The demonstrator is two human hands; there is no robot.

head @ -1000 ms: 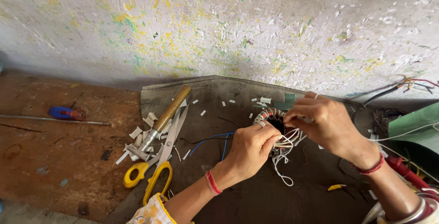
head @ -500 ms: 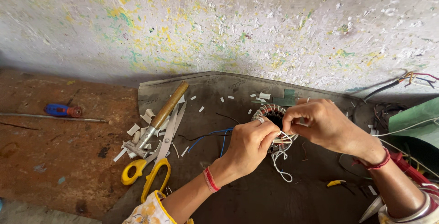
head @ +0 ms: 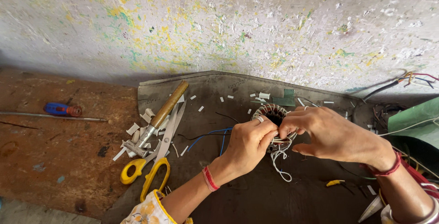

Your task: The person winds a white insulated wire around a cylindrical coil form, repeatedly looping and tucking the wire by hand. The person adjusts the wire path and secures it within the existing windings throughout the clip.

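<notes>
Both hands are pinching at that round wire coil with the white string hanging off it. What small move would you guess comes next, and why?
Probably a short pull to draw the white string snug. The left hand and right hand both pinch at the near rim of the wound coil, and the string hangs below them in a slack loop on the dark mat. That slack suggests the tie is not yet tight.

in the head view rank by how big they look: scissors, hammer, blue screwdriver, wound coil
1. Scissors
2. Hammer, close to the scissors, so unsure
3. Blue screwdriver
4. Wound coil, partly hidden by both hands
</notes>
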